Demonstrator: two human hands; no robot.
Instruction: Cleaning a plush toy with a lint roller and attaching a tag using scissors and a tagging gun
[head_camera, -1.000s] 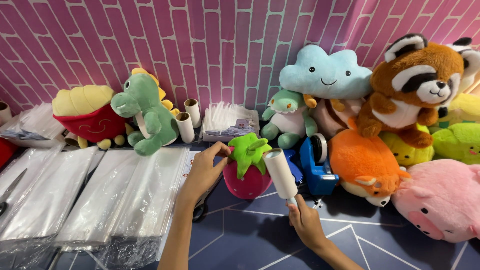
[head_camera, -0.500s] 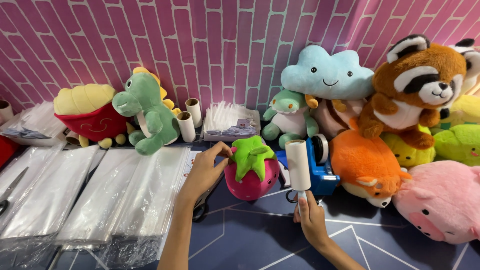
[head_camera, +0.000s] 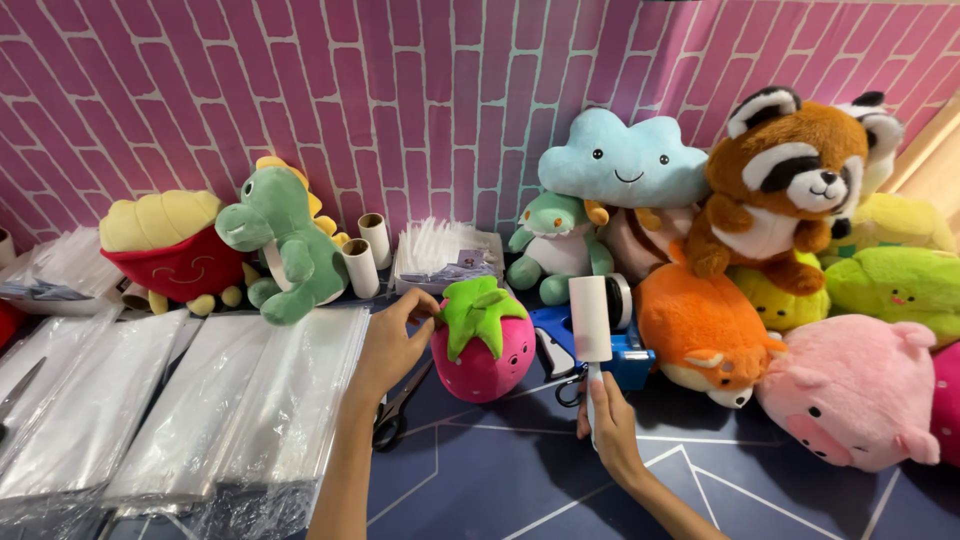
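Standing upright now, not tilted as a second ago: one white lint roller (head_camera: 591, 318), right hand (head_camera: 610, 425) fingers closed round its handle, just right of one strawberry plush (head_camera: 483, 342) on the desk (head_camera: 500, 480). Left hand (head_camera: 392, 345) fingers pinching its green leaf, steadied for rolling. Behind: two cardboard tubes (head_camera: 367, 255), two green dinosaur plushes (head_camera: 285, 250).
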